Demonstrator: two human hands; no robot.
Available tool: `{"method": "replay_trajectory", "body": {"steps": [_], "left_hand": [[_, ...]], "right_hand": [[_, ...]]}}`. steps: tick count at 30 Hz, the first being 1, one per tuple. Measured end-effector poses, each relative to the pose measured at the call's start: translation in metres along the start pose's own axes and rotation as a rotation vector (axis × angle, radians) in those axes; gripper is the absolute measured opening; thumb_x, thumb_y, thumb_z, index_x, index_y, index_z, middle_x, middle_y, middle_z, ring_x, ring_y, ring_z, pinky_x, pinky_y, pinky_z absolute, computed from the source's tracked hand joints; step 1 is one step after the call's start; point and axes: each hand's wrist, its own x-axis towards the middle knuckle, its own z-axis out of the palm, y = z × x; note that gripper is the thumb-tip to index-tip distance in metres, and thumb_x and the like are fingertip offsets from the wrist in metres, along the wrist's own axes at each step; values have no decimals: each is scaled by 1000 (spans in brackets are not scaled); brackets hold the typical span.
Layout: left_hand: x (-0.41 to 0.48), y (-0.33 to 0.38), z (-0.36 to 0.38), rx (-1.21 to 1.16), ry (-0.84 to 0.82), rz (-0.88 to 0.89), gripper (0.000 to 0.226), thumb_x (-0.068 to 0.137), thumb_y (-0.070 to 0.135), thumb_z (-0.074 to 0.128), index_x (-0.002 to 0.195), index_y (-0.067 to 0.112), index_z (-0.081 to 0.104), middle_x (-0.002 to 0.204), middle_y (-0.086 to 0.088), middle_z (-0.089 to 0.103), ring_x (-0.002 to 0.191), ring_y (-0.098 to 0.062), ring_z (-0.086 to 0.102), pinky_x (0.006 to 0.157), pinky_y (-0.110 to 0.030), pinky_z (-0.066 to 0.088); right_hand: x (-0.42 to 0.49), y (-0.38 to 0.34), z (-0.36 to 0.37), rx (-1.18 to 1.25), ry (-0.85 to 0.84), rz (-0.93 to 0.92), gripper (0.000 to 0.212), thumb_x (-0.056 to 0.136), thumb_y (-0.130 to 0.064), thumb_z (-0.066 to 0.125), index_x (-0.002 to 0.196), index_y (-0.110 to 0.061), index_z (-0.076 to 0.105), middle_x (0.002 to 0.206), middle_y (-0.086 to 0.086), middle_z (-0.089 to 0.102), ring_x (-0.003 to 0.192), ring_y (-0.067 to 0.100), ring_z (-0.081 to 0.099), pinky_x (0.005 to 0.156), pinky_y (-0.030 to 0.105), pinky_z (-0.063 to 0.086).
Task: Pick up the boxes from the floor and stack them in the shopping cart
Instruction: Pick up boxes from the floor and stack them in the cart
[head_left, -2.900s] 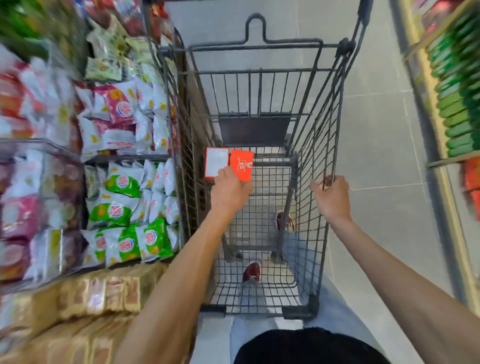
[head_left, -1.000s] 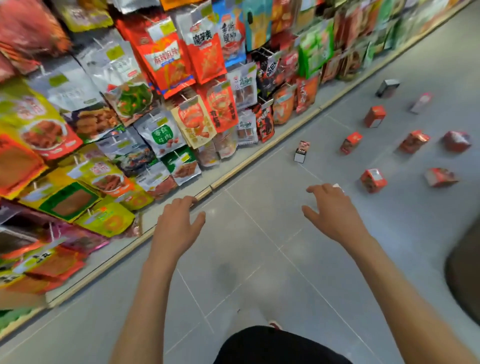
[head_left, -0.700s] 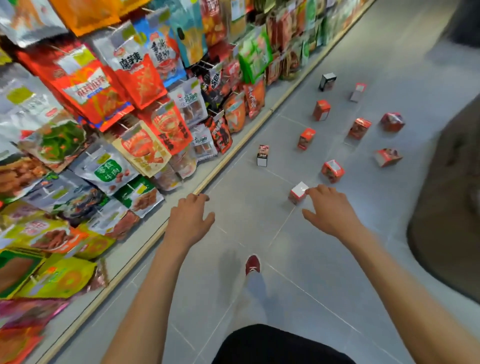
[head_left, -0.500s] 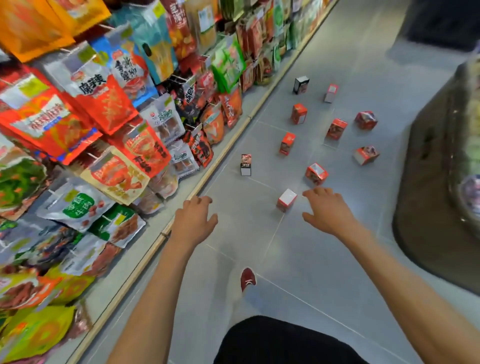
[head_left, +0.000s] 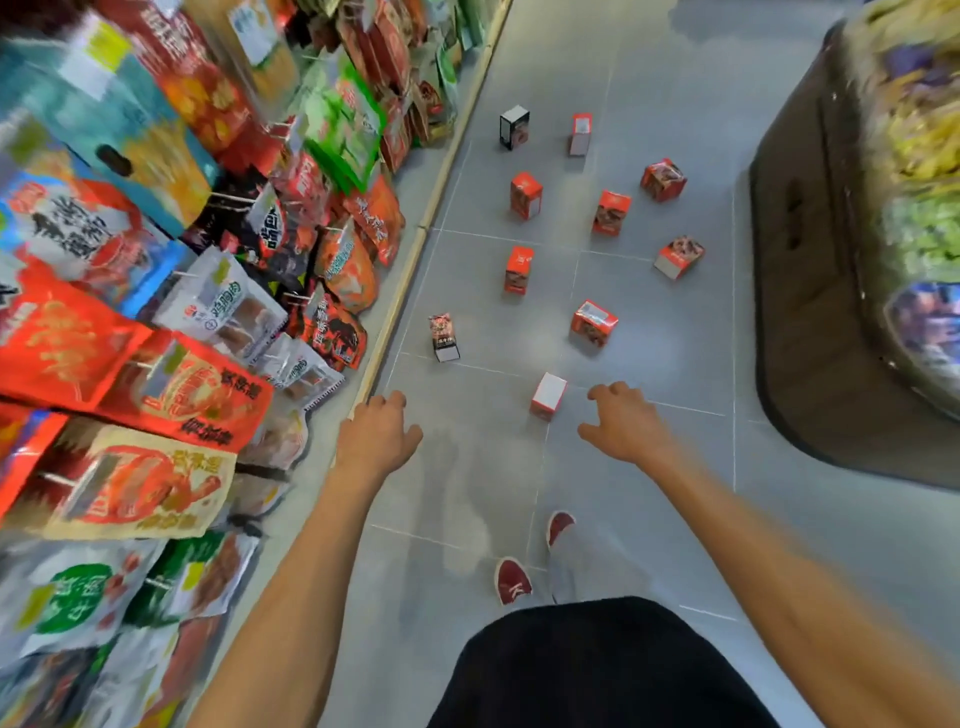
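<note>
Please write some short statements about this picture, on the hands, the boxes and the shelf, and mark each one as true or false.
1. The left hand and the right hand hold nothing. True.
2. A shopping cart stands beside the boxes. False: no cart is in view.
3. The nearest box shows a white face on top. True.
4. The snack bags hang on the person's right. False: they hang on the left.
5. The boxes are stacked in one pile. False: they lie scattered, apart from one another.
6. The person wears red shoes. True.
</note>
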Motion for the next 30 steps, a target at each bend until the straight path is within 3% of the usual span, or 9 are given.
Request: {"method": "replay_trajectory", "body": {"steps": [11,18,22,30], "left_hand": [[199,37,-30,91,-178,77,48,93,37,55,131,8,50,127,-19,58,117,-38,56,94,-48,49],[309,58,-40,-24,-242,53,51,93,37,56,136,10,49,134,-17,57,120,-37,56,98,-49,48],[353,54,-28,-99,-314,-14,49,95,35,55,135,8,50,131,-18,61,119,-36,57,98,-42,48],[460,37,41,5,-478,-3,48,95,36,55,134,8,52,131,-17,60,122,-34,55,97,-37,45]], "right_hand": [[150,-5,-7,199,-141,179,60,93,-39,60,142,-9,43,142,16,43,131,36,42,102,44,40],[232,4,-23,419,-173,384,62,93,-40,58,145,-10,41,141,16,45,132,36,43,104,42,38],[260,-1,-6,477,-186,491,58,94,-39,58,140,-7,43,140,17,46,129,37,45,103,44,40],[343,-2,62,543,-172,688,55,94,-37,58,135,-4,43,135,18,47,127,36,45,99,43,40]]}}
